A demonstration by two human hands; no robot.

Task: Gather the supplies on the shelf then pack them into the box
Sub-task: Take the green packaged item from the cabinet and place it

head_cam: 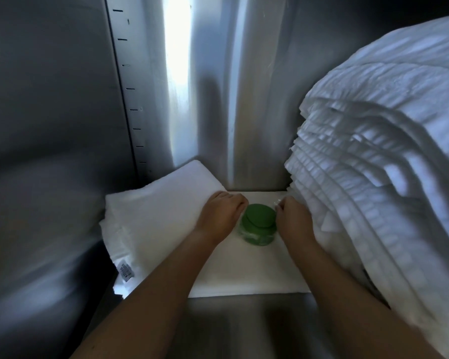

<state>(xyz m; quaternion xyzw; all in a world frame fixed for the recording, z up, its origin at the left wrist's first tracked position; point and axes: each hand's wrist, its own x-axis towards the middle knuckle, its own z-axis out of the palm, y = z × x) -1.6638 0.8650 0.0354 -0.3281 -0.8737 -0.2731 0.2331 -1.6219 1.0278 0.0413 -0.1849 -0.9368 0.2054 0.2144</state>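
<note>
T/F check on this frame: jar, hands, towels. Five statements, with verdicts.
1. The green jar sits between the left hand and the right hand. True.
2. The jar's lid is off. False: the green lid is on.
3. A tall stack of white towels stands to the right of the jar. True.
4. The jar stands on bare steel. False: it stands on a white liner.
5. The folded towel on the left is green. False: it is white, with a small tag at its near corner.
</note>
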